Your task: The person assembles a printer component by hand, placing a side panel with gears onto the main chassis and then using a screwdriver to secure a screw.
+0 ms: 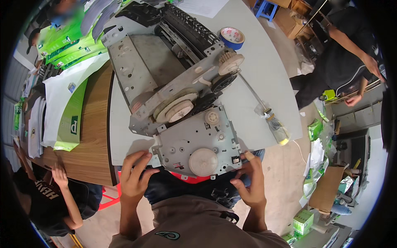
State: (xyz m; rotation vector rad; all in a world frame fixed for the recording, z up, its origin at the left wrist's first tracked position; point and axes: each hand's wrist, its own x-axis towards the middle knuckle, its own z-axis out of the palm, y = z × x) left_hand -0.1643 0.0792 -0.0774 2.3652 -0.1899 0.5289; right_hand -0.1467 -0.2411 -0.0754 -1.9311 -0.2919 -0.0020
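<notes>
A grey metal side plate [178, 142] with white plastic gears lies in front of me, its near end jutting over the table edge above my lap. At its left edge, the thumb and index finger of my left hand [134, 175] close around a small tab. My right hand [252, 182] grips the near right corner, with some fingers hidden behind the plate. Just beyond stands a printer frame [144, 58] of grey metal with a black roller assembly and large gears [180, 109] on its side, close to the plate's far edge.
A screwdriver [264, 109] with a clear yellowish handle lies right of the frame. Behind it is a roll of blue tape [232, 38]. Green and white paper packs [78, 49] are stacked on the wooden table [97, 120] at left. Other people are at left and right.
</notes>
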